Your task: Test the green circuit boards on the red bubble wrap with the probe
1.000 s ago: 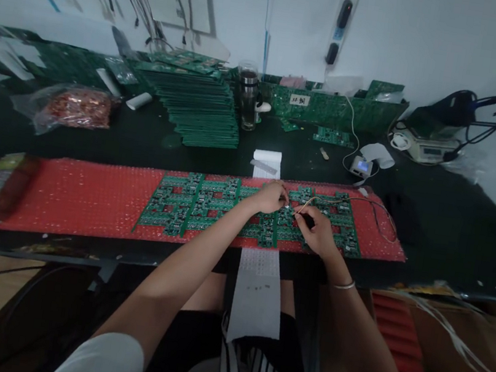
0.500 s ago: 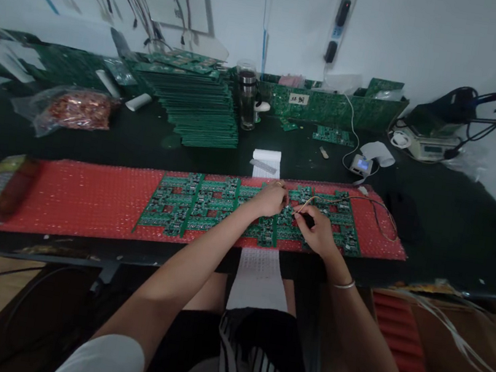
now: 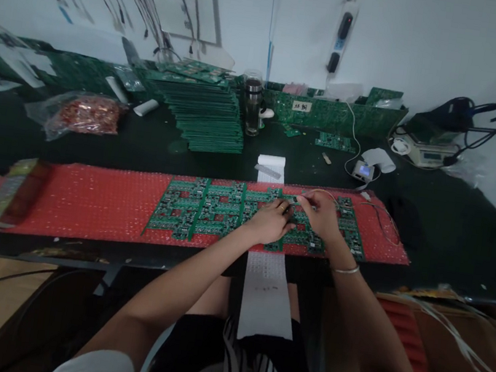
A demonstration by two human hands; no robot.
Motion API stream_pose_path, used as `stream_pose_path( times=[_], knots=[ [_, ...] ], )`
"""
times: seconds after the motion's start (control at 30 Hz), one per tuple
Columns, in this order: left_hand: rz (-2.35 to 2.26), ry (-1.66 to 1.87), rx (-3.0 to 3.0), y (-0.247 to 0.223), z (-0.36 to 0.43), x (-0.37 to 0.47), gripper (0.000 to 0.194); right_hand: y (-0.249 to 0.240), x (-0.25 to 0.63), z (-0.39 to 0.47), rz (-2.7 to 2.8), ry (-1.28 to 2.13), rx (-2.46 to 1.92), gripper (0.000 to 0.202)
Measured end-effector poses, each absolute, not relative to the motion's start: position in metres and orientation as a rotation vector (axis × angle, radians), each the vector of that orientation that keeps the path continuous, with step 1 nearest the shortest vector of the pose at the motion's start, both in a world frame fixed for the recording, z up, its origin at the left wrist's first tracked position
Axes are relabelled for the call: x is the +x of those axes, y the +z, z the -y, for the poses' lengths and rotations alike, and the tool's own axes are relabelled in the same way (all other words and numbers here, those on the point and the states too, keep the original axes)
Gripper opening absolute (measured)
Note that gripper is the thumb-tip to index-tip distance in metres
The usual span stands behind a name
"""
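Several joined green circuit boards (image 3: 221,207) lie on a red bubble-wrap sheet (image 3: 96,201). My left hand (image 3: 271,222) rests on the boards right of their middle, a ring on one finger, its fingers apart. Close to its right, my right hand (image 3: 322,214) pinches the end of a thin cable (image 3: 381,213) just above the boards' far edge. The cable runs off to the right over the wrap. A paper strip with printed labels (image 3: 267,288) passes beneath the boards and hangs over the table's front edge.
A tall stack of green boards (image 3: 211,118) stands behind, beside a dark bottle (image 3: 252,109). Further left are a bag of copper-coloured parts (image 3: 90,116) and a taped block (image 3: 14,191). A small device with a lit screen (image 3: 363,171) and a scale (image 3: 430,154) sit at the right.
My left hand has come nearer to me and opened out over the boards. My right hand has moved away from me, to the boards' far side, with the cable. The view has shifted slightly.
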State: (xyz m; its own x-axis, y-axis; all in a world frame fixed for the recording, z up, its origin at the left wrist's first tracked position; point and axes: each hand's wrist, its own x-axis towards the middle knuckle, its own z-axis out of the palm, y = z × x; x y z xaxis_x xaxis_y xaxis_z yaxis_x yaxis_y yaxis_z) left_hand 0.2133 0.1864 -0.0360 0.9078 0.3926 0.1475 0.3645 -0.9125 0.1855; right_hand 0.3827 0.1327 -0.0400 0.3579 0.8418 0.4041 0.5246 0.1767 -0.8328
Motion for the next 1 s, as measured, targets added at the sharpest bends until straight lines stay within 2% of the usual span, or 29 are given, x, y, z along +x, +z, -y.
stream_pose_path(
  times=[0.17, 0.43, 0.77, 1.0],
  knots=[
    [-0.637, 0.368, 2.875, -0.032, -0.167, 0.178, 0.056, -0.029, 0.361, -0.193, 1.534, 0.212, -1.529, 0.021],
    [-0.615, 0.519, 2.697, -0.03, -0.114, 0.101, 0.031, -0.051, 0.352, -0.217, 1.783, 0.054, -1.596, 0.018],
    [-0.662, 0.599, 2.543, -0.043, -0.093, 0.088, 0.01, -0.055, 0.355, -0.218, 1.869, 0.041, -1.565, 0.018],
    [-0.659, 0.545, 2.525, -0.05, -0.087, 0.087, 0.017, -0.06, 0.355, -0.217, 1.881, 0.008, -1.601, 0.018]
  ],
)
